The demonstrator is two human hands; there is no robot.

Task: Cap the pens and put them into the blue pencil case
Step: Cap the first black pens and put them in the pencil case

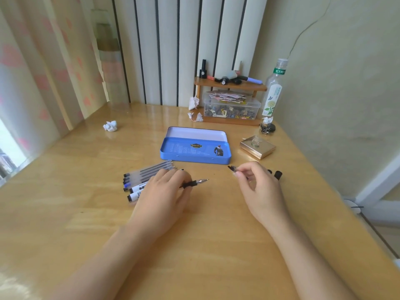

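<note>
Single head-worn wide-angle view, looking forward and down across wooden desk [86, 213] toward striped wall corner. Forearms enter from bottom edge, close to lens; blue pencil case [194, 152] sits mid-frame, farther off.

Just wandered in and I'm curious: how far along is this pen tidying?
Barely started. The blue pencil case lies open and looks empty. In hand: the left hand holds an uncapped pen, the right hand a dark cap. Left: a row of uncapped pens on the desk, and loose caps beyond the right hand.
</note>
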